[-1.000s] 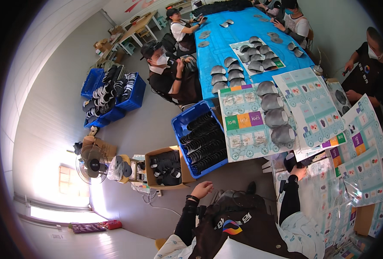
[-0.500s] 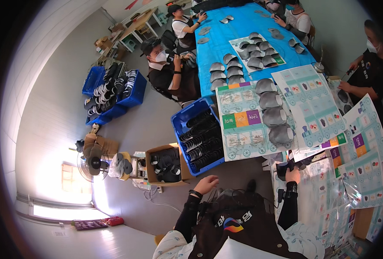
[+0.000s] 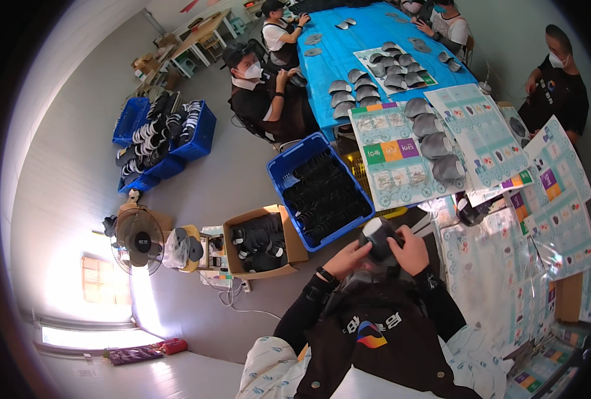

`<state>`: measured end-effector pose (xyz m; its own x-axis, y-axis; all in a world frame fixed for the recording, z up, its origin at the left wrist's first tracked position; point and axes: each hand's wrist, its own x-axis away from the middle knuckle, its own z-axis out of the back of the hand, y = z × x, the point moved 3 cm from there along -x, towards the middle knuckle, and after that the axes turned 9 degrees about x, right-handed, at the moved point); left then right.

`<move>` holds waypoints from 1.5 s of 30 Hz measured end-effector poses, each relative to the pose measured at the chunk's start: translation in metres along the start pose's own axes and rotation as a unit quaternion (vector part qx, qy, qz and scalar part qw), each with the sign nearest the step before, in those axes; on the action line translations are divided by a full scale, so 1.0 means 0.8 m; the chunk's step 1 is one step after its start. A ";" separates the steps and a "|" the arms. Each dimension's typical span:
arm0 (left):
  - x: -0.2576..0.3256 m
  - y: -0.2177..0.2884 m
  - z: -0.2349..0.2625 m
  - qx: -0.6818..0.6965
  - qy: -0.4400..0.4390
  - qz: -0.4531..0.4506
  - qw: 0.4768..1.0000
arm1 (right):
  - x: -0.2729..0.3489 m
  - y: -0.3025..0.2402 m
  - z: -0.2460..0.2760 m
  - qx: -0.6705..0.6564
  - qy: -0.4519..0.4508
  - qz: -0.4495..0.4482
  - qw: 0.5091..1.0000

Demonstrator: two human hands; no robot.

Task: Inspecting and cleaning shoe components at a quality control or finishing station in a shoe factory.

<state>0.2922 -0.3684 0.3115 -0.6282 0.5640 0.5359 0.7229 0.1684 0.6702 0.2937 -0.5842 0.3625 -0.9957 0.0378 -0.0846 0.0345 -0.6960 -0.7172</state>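
Observation:
In front of my chest I hold a dark, cupped piece (image 3: 378, 241) with a white patch at its far end, shaped like the toe part of a shoe. My left hand (image 3: 347, 260) grips its left side, thumb on top. On its right side my right hand (image 3: 410, 252) closes with bent fingers. Just beyond my hands stands a blue crate (image 3: 291, 217) filled with rows of black curved pieces. Four-sided printed sheets lie to the front right, and on the nearest sheet (image 3: 390, 174) sits a column of grey cupped pieces (image 3: 434, 145).
A cardboard box (image 3: 297, 247) of dark pieces stands left of the crate. Further left are a fan (image 3: 140, 241) and stacked blue crates (image 3: 203, 138). Co-workers sit along the blue-covered table (image 3: 319, 81); another person (image 3: 556, 90) stands at the right. Plastic-covered sheets (image 3: 482, 279) lie beside my right arm.
My right hand has come left from the sheet-covered surface to my front. My left hand has moved right to meet it, and both now hold the dark cupped piece. The view has shifted.

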 end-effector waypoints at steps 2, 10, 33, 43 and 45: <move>0.033 0.005 0.018 0.104 0.054 -0.092 0.989 | 0.015 -0.052 -0.019 -0.005 -0.063 0.011 0.998; 0.152 -0.084 0.172 0.224 0.104 -0.179 0.952 | 0.108 -0.150 -0.085 -0.018 -0.289 0.128 0.949; 0.254 -0.197 0.154 0.271 0.206 -0.217 0.915 | 0.201 -0.308 0.165 -0.501 -0.158 0.177 0.832; 0.241 -0.203 0.036 0.301 0.134 -0.236 0.914 | 0.282 -0.302 0.239 -0.463 -0.623 0.369 0.512; 0.252 -0.208 0.021 0.385 0.049 -0.300 0.871 | 0.285 -0.275 0.245 -0.597 -0.569 0.351 0.443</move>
<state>0.0500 -0.2693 0.2993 -0.9538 0.1218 0.2745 0.2105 0.9230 0.3221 0.0422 -0.5630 0.6363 -0.0794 -0.7464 -0.6607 -0.2852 0.6521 -0.7025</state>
